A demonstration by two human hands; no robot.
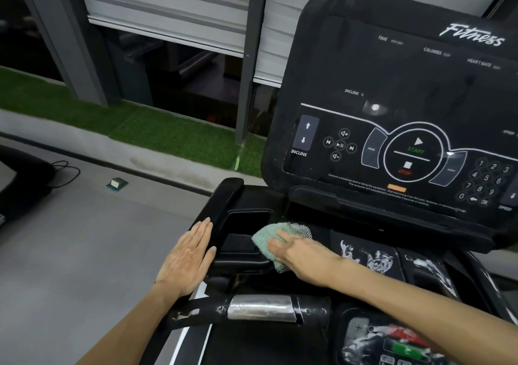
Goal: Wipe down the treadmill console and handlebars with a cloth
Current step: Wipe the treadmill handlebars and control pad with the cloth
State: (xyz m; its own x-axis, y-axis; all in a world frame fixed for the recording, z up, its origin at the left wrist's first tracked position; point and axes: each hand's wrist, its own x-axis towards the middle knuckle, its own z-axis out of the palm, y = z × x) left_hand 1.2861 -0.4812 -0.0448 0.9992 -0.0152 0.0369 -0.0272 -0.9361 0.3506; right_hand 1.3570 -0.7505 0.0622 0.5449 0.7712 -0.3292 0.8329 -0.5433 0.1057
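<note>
The black treadmill console (pixel 392 90) fills the upper right, its panel showing START, STOP and INCLINE buttons. Below it, on the left tray of the console, lies a green cloth (pixel 266 237). My right hand (pixel 297 252) presses on the cloth with its fingers over it, at the edge of a recessed pocket (pixel 241 241). My left hand (pixel 187 258) lies flat with straight fingers on the left edge of the tray, beside the black side handlebar (pixel 227 196). A front handlebar with a silver sensor band (pixel 260 307) crosses below both hands.
White smears mark the console deck (pixel 367 258) and a lower control pad (pixel 392 342) at the right. Grey floor (pixel 84 238) spreads to the left, with a small box (pixel 117 182), a black cable (pixel 66 171), a strip of green turf (pixel 168 132) and a window frame (pixel 244 84) behind.
</note>
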